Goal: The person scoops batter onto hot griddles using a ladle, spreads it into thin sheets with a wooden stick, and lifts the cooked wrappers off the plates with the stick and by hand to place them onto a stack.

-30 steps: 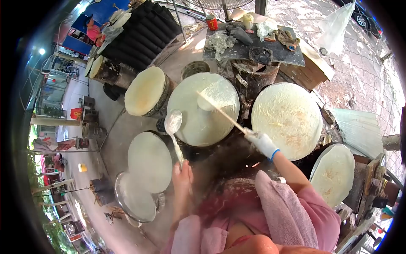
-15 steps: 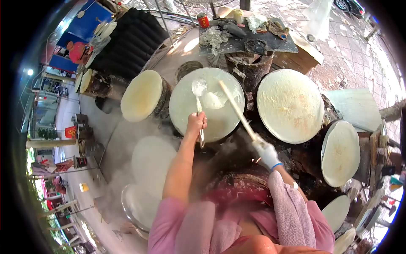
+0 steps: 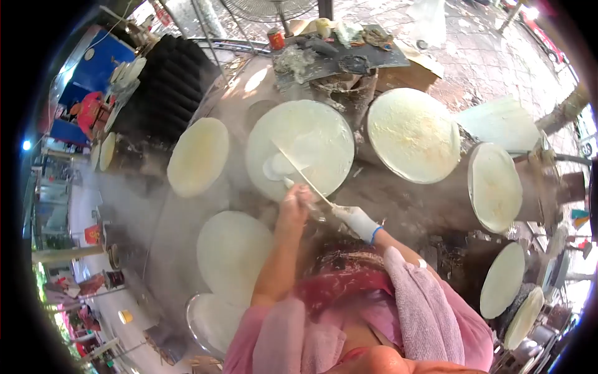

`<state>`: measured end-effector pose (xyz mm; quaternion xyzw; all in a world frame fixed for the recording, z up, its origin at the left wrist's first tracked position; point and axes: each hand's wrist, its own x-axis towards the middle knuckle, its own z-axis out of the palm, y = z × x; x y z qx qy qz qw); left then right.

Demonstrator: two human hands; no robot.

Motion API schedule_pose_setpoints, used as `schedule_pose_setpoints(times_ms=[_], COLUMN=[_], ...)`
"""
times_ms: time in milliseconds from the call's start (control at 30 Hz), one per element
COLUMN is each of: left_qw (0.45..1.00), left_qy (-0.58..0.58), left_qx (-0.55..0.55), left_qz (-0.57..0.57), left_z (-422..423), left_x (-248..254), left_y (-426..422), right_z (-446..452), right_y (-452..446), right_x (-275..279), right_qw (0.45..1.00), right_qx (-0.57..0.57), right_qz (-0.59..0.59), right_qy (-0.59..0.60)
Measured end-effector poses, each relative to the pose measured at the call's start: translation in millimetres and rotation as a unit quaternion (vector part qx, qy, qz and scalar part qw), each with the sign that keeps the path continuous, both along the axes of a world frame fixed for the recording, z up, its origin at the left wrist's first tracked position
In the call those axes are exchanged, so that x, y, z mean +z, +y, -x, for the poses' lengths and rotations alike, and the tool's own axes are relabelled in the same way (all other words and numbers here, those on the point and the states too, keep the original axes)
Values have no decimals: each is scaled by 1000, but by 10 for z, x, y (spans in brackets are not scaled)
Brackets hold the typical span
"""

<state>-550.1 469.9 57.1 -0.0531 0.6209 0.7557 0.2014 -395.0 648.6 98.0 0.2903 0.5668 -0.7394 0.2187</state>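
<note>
My bare left hand (image 3: 296, 202) is closed round the handle of a ladle, just over the near edge of the middle round griddle (image 3: 330, 131). The ladle's bowl (image 3: 274, 167) seems to lie over the pale wet layer on the griddle, though its outline is blurred. In a white glove, my right hand (image 3: 355, 221) grips a thin wooden stick (image 3: 305, 176), whose far part slants across the griddle near the ladle. Steam drifts around both hands. To the right sits another griddle (image 3: 414, 135) with a pale, crusted sheet.
More round griddles stand at the left (image 3: 198, 157), near left (image 3: 230, 249) and right (image 3: 495, 187). A dark board (image 3: 389, 57) with a red can (image 3: 276, 38) and crumpled plastic is behind. A person in pink (image 3: 91, 111) is far left.
My left hand first reached over the griddle with the ladle, then drew back to its near edge. The stick has swung leftward. The view has turned, and steam has spread.
</note>
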Motion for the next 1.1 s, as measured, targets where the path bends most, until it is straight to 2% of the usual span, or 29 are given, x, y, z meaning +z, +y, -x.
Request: schedule_pose_setpoints(times_ms=[33, 67, 100, 133, 167, 200, 267, 300, 333, 400, 467, 533, 600, 733, 767, 800, 900, 1100], left_qw=[977, 979, 994, 999, 998, 994, 979, 970, 952, 900, 811, 768, 751, 770, 775, 780, 793, 811], left_qy=[180, 172, 94, 15, -38, -63, -113, -139, -172, -230, -302, -358, -373, -350, -346, -342, -327, -320], left_qx=[-17, -36, -42, -42, -45, -64, -110, -103, -91, -88, -147, -144, -140, -126, -122, -118, -105, -75], left_qz=[111, 108, 48, -4, -32, -58, -130, -169, -237, -360, -480, -511, -526, -518, -514, -511, -504, -484], left_z=[39, 32, -21, -121, -225, -289, -314, -313, -286, -280, -315, -423, -596, -916, -968, -1016, -1095, -1016], left_x=[9, 167, 357, 574, 776, 948, 1185, 1293, 1360, 1425, 1303, 1245, 1326, 1502, 1539, 1570, 1645, 1633], left_y=[-141, -253, -294, -323, -379, -454, -496, -445, -321, -73, 196, 413, 687, 1124, 1198, 1275, 1434, 1519], right_z=[-8, -34, -96, -173, -227, -303, -493, -575, -719, -1055, -1255, -1373, -1350, -947, -844, -742, -587, -394], right_y=[-1, 88, 221, 274, 366, 440, 563, 688, 829, 1329, 2013, 2785, 3520, 4388, 4533, 4648, 4683, 4753], right_x=[-7, -94, -236, -674, -502, -286, -210, 169, 284, -234, -208, -224, -374, -85, -308, -523, -340, -440], right_qw=[999, 993, 984, 975, 971, 943, 948, 949, 979, 928, 891, 810, 816, 852, 841, 829, 844, 851], right_qx=[-30, -72, -118, -146, -41, 73, 100, 89, -38, -241, -382, -351, -325, -231, -233, -236, -190, -181], right_qz=[-6, -21, -43, -105, -222, -323, -297, -299, -201, -266, -225, -452, -466, -470, -488, -506, -502, -493], right_qy=[43, 86, 127, 128, 72, 6, 53, 32, 9, 100, 98, 130, 106, 11, 20, 29, -9, 0])
